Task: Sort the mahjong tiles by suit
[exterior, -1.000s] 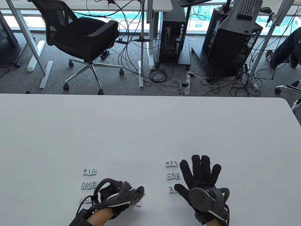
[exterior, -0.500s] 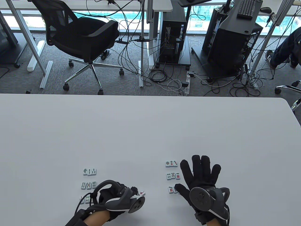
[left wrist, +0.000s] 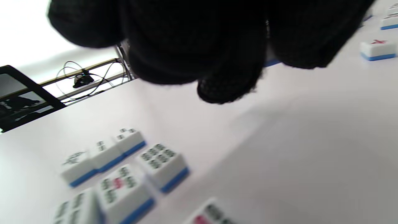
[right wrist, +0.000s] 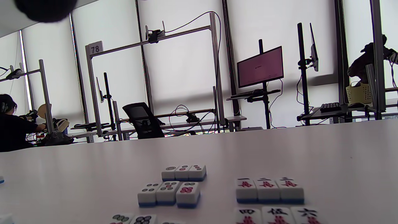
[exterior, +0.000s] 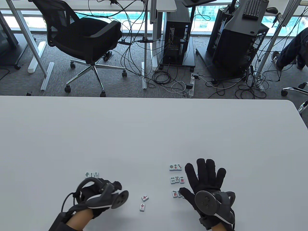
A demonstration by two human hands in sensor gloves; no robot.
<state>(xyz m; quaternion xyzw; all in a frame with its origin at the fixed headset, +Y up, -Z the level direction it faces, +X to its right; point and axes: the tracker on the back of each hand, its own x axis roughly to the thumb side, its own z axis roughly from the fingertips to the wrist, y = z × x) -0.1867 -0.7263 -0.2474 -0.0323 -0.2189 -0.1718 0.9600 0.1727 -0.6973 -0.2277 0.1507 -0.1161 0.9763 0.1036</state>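
My left hand hovers over the bamboo tile rows, its fingers loosely curled and holding nothing. Only the top bamboo row shows past it in the table view. The left wrist view shows more bamboo tiles under the fingers. Two loose red-marked tiles lie on the table between the hands. One of these red-marked tiles also shows in the left wrist view. My right hand lies flat with fingers spread, beside three rows of dot tiles. Character tiles lie beneath it.
The white table stretches far ahead of the tiles. Beyond its far edge stand a black office chair, computer towers and tangled cables on the floor. A person's leg shows at the far right.
My left hand has let go of a red-marked tile beside the other loose one and moved left over the bamboo rows. The right hand has stayed flat in place.
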